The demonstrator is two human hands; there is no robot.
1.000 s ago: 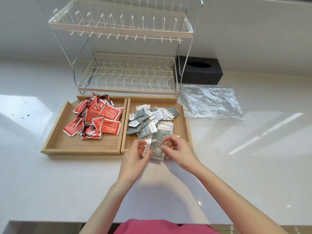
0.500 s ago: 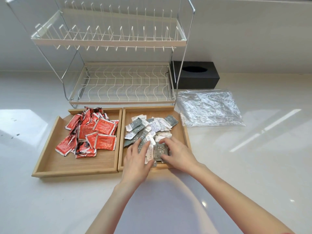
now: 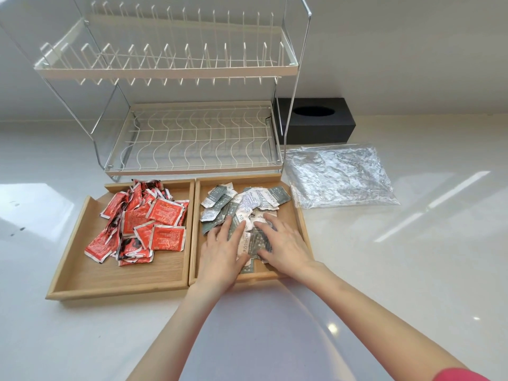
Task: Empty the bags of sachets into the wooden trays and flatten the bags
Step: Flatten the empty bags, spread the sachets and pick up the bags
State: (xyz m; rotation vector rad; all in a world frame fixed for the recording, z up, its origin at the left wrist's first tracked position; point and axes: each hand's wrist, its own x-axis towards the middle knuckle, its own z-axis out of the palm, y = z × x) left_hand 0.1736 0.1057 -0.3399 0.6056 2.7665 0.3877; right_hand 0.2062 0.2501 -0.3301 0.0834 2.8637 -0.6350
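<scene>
Two wooden trays stand side by side on the white counter. The left tray (image 3: pixel 71 270) holds a heap of red sachets (image 3: pixel 143 221). The right tray (image 3: pixel 302 218) holds grey-green and white sachets (image 3: pixel 247 199). My left hand (image 3: pixel 222 254) and my right hand (image 3: pixel 286 246) lie palm down, fingers spread, on the near sachets in the right tray, with a few sachets showing between them. A clear plastic bag (image 3: pixel 341 177), crinkled and lying flat, rests on the counter to the right of the trays.
A two-tier white wire dish rack (image 3: pixel 189 138) stands directly behind the trays. A black tissue box (image 3: pixel 316 125) sits behind the plastic bag against the wall. The counter's near edge lies below the frame.
Both hands moved forward from the tray's near edge, where they held a few sachets, and now press flat on the sachets inside the right tray. The camera has leaned closer.
</scene>
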